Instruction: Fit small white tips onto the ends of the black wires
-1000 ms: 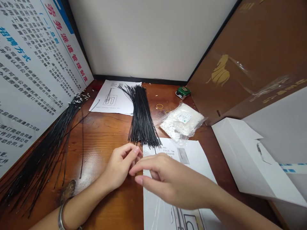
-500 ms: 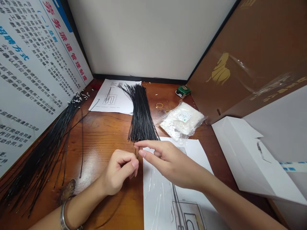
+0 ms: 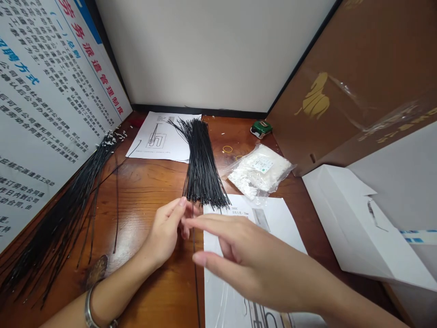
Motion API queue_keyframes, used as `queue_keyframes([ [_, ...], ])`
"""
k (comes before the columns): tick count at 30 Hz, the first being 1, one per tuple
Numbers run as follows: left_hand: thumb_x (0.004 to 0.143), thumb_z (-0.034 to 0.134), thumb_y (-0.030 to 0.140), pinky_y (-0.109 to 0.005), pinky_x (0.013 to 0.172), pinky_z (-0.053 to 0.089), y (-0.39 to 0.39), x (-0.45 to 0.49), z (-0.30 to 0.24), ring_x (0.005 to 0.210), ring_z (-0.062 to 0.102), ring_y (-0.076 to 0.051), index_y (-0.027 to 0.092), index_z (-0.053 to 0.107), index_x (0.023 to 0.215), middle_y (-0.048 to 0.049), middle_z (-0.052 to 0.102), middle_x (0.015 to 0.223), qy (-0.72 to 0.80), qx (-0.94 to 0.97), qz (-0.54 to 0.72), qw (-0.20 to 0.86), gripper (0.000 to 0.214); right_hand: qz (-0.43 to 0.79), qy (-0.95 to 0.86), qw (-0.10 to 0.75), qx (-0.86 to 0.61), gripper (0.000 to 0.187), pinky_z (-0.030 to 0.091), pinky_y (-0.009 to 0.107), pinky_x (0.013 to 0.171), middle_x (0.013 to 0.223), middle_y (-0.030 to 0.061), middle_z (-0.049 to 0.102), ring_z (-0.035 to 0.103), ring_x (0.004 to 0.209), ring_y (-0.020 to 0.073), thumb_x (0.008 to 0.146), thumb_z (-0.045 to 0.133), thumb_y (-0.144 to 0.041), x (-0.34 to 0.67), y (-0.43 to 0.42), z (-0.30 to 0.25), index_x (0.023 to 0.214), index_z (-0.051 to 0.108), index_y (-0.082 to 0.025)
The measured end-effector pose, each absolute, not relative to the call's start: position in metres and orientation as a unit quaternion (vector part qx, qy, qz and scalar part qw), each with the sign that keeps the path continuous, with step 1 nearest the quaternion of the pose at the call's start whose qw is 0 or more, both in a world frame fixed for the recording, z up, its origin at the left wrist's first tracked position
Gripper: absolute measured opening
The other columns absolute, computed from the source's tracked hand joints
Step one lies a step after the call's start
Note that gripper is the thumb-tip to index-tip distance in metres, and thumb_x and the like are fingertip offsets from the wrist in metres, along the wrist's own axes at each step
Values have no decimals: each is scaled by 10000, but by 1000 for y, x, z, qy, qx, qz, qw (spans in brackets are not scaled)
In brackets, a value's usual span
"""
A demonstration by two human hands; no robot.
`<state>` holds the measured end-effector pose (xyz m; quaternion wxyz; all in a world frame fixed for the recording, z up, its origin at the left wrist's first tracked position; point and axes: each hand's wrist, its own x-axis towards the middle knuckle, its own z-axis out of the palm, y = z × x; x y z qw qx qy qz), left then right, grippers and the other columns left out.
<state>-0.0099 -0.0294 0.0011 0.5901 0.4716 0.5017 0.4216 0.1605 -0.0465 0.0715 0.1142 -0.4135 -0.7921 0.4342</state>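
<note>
A single thin black wire (image 3: 195, 273) runs down over the table toward the front edge, its upper part at the fingers of my left hand (image 3: 167, 232). That hand is closed loosely around the wire's top, thumb raised; the exact pinch is partly hidden. My right hand (image 3: 252, 259) is open, its thumb well apart from the stretched fingers. Its fingertips overlap the left fingers and pass in front of the wire. Just beyond both hands lies a thick bundle of black wires (image 3: 202, 164), with its near ends fanned out.
More black wires (image 3: 64, 205) with white ends lie at the left. A bag of white pieces (image 3: 262, 168) and a green tape measure (image 3: 261, 129) are at the back right. Drawing sheets (image 3: 290, 218) lie on the table. A brown box (image 3: 358, 82) and white box (image 3: 355, 223) stand right.
My left hand has opened from a loose fist and shifted slightly up. My right hand has come lower and nearer, thumb and fingers spreading apart. The single wire now hangs straight down between them.
</note>
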Motion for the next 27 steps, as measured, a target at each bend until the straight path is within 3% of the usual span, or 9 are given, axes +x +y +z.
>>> queue_keyframes([
  [3, 849, 513, 447, -226, 507, 369, -28, -13, 1, 518, 469, -100, 144, 642, 794, -22, 617, 689, 477, 474, 420, 609, 334, 490, -784, 68, -376, 573, 421, 389, 891, 1232, 118, 615, 575, 1050, 265, 875, 541, -420, 157, -53, 69, 1389, 452, -182],
  [6, 846, 529, 396, -216, 498, 345, -27, -17, 0, 509, 447, -95, 147, 611, 696, 3, 555, 594, 471, 462, 416, 625, 302, 511, -778, 52, -362, 697, 393, 418, 947, 1390, 127, 492, 497, 1186, 301, 846, 564, -459, 153, -56, 67, 1448, 355, -178],
  [8, 851, 525, 371, -213, 505, 341, -27, -19, -1, 513, 439, -96, 150, 560, 621, 17, 498, 538, 472, 464, 417, 623, 321, 505, -779, 60, -367, 671, 419, 389, 904, 1325, 117, 558, 551, 1112, 277, 840, 584, -431, 154, -55, 69, 1432, 385, -189],
  [11, 859, 505, 360, -213, 488, 339, -27, -18, -3, 493, 420, -91, 160, 490, 573, 26, 458, 518, 458, 458, 428, 630, 349, 476, -789, 83, -379, 388, 449, 300, 747, 1036, 44, 710, 628, 825, 185, 871, 566, -353, 160, -49, 73, 1239, 591, -236],
  [14, 852, 516, 396, -206, 437, 331, -27, -17, -5, 441, 404, -81, 165, 469, 571, 37, 441, 497, 448, 447, 424, 648, 367, 411, -807, 83, -416, 197, 416, 258, 615, 756, -4, 701, 581, 598, 128, 895, 517, -310, 175, -31, 72, 944, 692, -233],
  [16, 854, 521, 430, -194, 408, 330, -26, -16, -5, 404, 414, -74, 156, 531, 642, 46, 453, 476, 455, 450, 410, 649, 346, 358, -795, 79, -484, 214, 387, 251, 538, 698, -7, 675, 551, 528, 124, 890, 494, -314, 192, -12, 65, 938, 686, -233],
  [20, 882, 488, 449, -167, 322, 275, -24, -15, -3, 279, 333, -64, 150, 606, 929, 99, 389, 356, 478, 443, 399, 645, 324, 156, -732, 111, -653, 192, 362, 253, 513, 696, 6, 657, 555, 568, 152, 821, 508, -255, 235, 26, 45, 874, 690, -226],
  [22, 884, 496, 424, -159, 295, 250, -24, -16, -3, 245, 294, -64, 150, 597, 1011, 115, 360, 315, 467, 440, 397, 656, 318, 147, -706, 55, -691, 211, 352, 254, 491, 644, 2, 636, 548, 562, 161, 792, 511, -229, 253, 37, 38, 876, 704, -237],
  [27, 882, 499, 370, -155, 284, 249, -22, -24, -2, 217, 245, -57, 146, 609, 969, 118, 346, 276, 407, 467, 331, 711, 264, 124, -685, -3, -718, 325, 392, 266, 550, 664, 7, 666, 584, 635, 188, 779, 512, -205, 262, 40, 33, 1004, 729, -298],
])
